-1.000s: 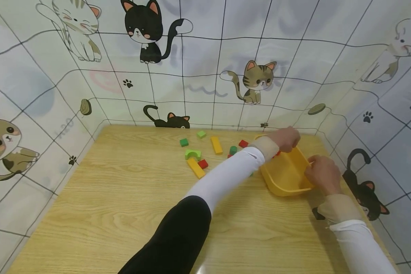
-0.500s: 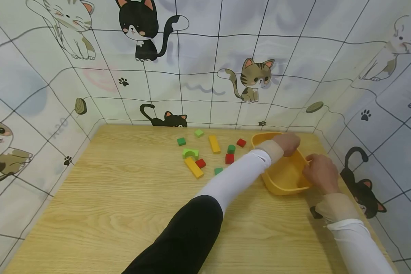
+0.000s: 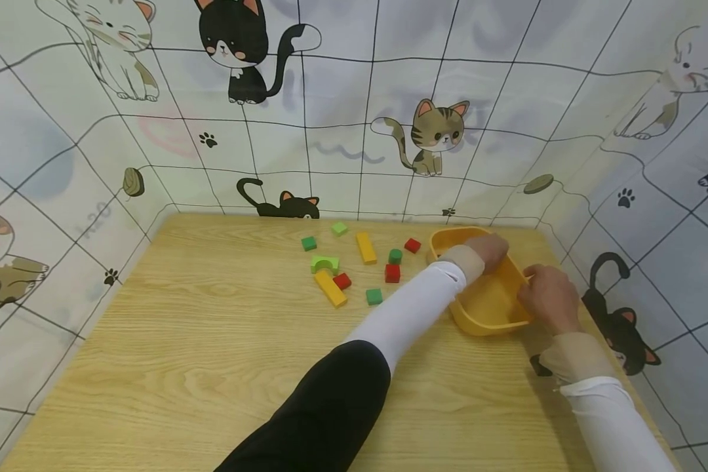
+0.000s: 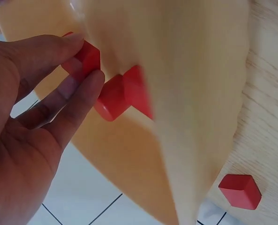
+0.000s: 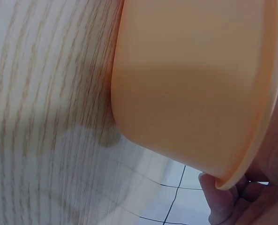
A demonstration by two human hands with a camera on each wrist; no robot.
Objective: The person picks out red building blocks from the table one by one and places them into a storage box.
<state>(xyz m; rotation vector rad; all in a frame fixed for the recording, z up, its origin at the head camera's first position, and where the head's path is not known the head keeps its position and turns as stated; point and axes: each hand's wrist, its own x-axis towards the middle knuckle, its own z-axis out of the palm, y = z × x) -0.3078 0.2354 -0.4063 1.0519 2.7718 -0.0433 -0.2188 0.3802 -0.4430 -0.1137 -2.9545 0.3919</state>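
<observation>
My left hand (image 3: 488, 252) reaches over the near-left wall into a yellow plastic basin (image 3: 490, 314). In the left wrist view, its thumb and fingertips pinch a red toy block (image 4: 88, 58). Beside that block, inside the basin, lie a rounded red block (image 4: 112, 98) and another red block (image 4: 138, 91), partly covered by the basin wall. My right hand (image 3: 551, 298) holds the basin's right rim; the right wrist view shows its fingers curled at the lip (image 5: 223, 183). The head view hides the pinched block behind the left hand.
Left of the basin, several blocks are scattered on the wooden table (image 3: 212, 347): red block (image 3: 392, 273), green cylinder (image 3: 395, 256), green block (image 3: 374, 297), yellow bar (image 3: 330, 289), light green arch (image 3: 325, 263). A cat-print curtain (image 3: 342, 151) stands behind the table.
The left hand has sunk lower into the basin, and its forearm has shifted, uncovering a green block and the red block by the cylinder. The right hand keeps its hold on the rim.
</observation>
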